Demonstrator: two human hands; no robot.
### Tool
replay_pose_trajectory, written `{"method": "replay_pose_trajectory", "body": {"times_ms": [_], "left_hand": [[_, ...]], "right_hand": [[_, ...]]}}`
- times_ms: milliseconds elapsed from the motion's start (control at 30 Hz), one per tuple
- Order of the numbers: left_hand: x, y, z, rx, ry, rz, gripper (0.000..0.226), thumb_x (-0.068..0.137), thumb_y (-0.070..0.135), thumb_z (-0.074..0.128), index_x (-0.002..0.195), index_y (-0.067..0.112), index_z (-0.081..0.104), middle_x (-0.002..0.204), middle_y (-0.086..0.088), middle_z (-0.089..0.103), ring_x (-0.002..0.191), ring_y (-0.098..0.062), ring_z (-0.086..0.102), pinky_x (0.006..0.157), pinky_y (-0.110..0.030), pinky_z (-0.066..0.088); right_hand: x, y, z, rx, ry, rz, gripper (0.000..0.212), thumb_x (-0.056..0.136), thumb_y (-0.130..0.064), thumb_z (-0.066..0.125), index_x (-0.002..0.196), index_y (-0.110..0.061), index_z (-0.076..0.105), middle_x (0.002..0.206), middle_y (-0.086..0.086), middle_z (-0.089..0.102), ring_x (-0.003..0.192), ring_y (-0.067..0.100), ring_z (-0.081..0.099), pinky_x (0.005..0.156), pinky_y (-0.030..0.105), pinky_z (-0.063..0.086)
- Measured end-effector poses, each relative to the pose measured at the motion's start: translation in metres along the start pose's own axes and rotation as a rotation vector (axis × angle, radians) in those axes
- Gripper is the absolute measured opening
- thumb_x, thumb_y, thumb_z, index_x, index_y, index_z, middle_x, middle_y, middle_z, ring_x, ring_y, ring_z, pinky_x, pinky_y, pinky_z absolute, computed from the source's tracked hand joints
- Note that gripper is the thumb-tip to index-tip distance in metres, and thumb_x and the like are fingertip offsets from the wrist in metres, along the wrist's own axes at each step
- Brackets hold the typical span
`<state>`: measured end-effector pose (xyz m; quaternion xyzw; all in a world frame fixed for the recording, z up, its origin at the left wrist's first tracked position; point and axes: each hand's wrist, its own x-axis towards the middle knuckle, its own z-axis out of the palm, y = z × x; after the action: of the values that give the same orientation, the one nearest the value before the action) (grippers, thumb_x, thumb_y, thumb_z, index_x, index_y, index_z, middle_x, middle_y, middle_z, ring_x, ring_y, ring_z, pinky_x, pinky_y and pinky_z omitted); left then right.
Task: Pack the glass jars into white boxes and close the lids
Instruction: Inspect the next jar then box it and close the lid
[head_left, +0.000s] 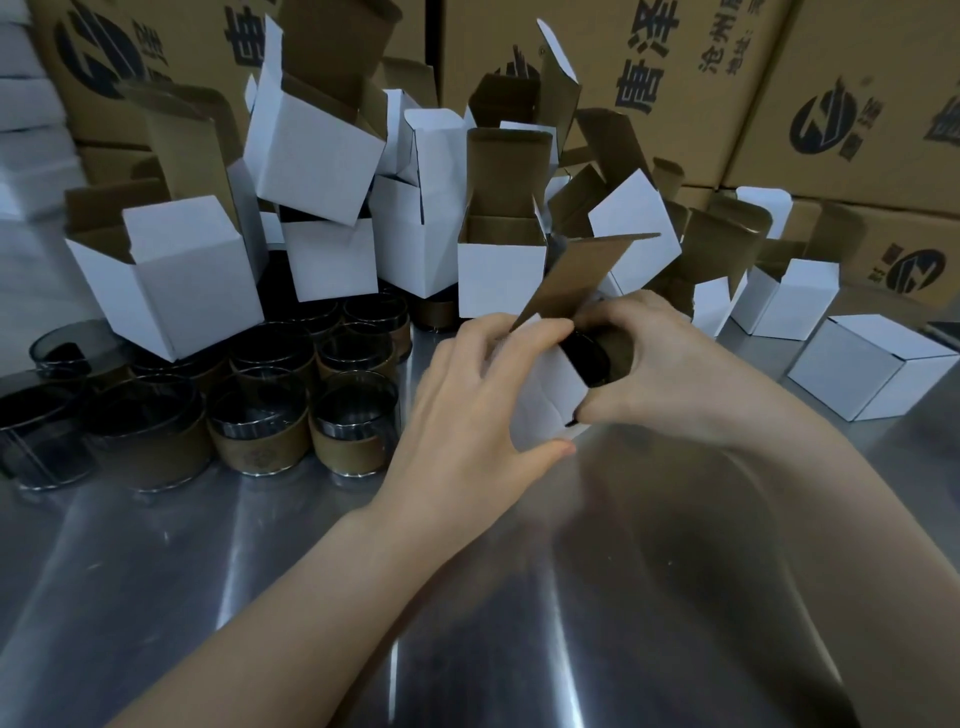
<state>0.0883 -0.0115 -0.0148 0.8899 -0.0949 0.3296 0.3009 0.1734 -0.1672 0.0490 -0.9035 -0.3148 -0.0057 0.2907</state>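
A small white box (550, 389) is held tilted above the steel table, its brown lid flap (576, 280) standing open. A dark glass jar (592, 358) sits partly inside the box's mouth. My left hand (467, 410) grips the box from the left, thumb under its lower edge. My right hand (670, 369) grips the box and jar from the right, fingers at the opening. Several glass jars with brown bands (260, 426) stand at the left. A heap of open white boxes (322, 150) rises behind them.
One closed white box (867, 366) lies on the steel table (311, 597) at the right. More open boxes (784, 301) stand behind it. Big printed brown cartons (857, 88) wall off the back.
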Motion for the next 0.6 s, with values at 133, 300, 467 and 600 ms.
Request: {"method": "replay_pose_trajectory", "body": {"times_ms": [133, 300, 467, 600], "left_hand": [[-0.0006, 0.0019, -0.0004, 0.044, -0.004, 0.058, 0.084, 0.067, 0.032, 0.082, 0.137, 0.042, 0.036, 0.135, 0.002, 0.039, 0.120, -0.021, 0.043, 0.099, -0.036, 0.042], [-0.0011, 0.0014, 0.0023, 0.058, 0.007, 0.085, 0.085, 0.068, 0.031, 0.085, 0.139, 0.040, 0.038, 0.134, 0.003, 0.038, 0.119, -0.020, 0.042, 0.100, -0.033, 0.040], [-0.0021, -0.0004, 0.0029, 0.040, 0.012, 0.069, 0.084, 0.070, 0.032, 0.082, 0.141, 0.040, 0.038, 0.134, 0.003, 0.035, 0.121, -0.019, 0.039, 0.102, -0.029, 0.035], [-0.0024, -0.0018, 0.0024, -0.050, -0.007, 0.004, 0.083, 0.073, 0.030, 0.079, 0.145, 0.042, 0.038, 0.133, 0.005, 0.034, 0.123, -0.017, 0.037, 0.104, -0.020, 0.027]], "right_hand": [[-0.0018, -0.0021, 0.0012, 0.051, -0.031, -0.004, 0.063, 0.065, -0.017, 0.085, 0.118, -0.022, 0.051, 0.112, -0.008, 0.051, 0.102, 0.012, 0.053, 0.075, 0.019, 0.047], [0.0007, 0.0005, 0.0047, -0.070, -0.004, 0.015, 0.071, 0.064, -0.012, 0.086, 0.126, -0.018, 0.052, 0.125, 0.005, 0.051, 0.113, 0.022, 0.051, 0.093, 0.033, 0.048], [0.0000, -0.0013, 0.0052, -0.043, -0.012, -0.015, 0.069, 0.066, -0.017, 0.086, 0.125, -0.019, 0.052, 0.126, 0.005, 0.050, 0.113, 0.021, 0.050, 0.092, 0.031, 0.046], [0.0011, -0.0021, 0.0064, 0.036, -0.019, -0.002, 0.065, 0.069, -0.014, 0.084, 0.123, -0.020, 0.050, 0.125, 0.004, 0.047, 0.111, 0.019, 0.050, 0.090, 0.031, 0.049]]}}
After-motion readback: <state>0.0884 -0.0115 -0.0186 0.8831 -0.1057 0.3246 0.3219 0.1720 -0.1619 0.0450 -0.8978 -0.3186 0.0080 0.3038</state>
